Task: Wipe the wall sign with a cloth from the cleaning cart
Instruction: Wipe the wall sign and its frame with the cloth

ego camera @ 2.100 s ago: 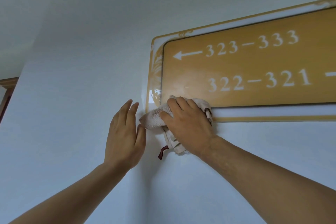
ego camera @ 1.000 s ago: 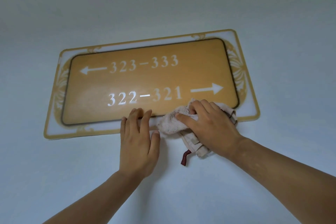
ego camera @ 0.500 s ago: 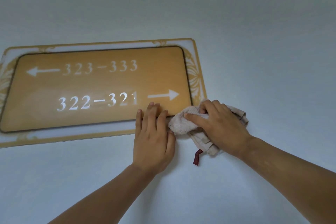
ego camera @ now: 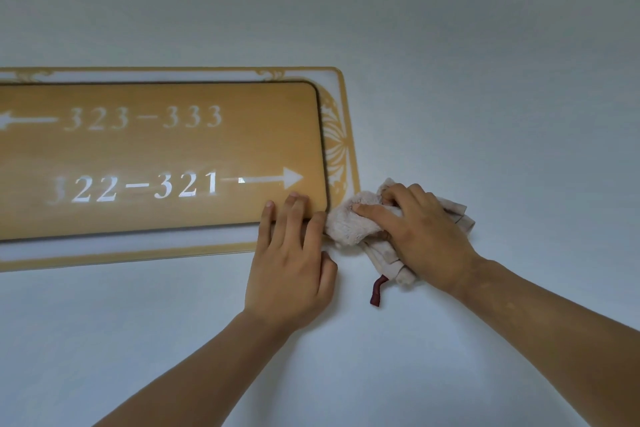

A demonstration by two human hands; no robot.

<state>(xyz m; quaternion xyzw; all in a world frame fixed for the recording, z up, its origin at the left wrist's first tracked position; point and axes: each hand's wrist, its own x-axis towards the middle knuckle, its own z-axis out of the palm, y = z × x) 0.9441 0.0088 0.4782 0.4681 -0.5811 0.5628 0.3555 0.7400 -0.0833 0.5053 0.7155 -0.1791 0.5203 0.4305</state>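
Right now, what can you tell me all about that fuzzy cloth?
The cloth is pale beige, soft and fluffy like a towel, bunched into a lump. A small dark red loop hangs from its lower edge. The right hand grips it and presses it against the white wall, just past the sign's lower right corner. The left hand's fingertip meets its left side.

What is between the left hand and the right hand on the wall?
In the head view, a bunched end of the cloth lies between left hand and right hand, touching the left forefinger.
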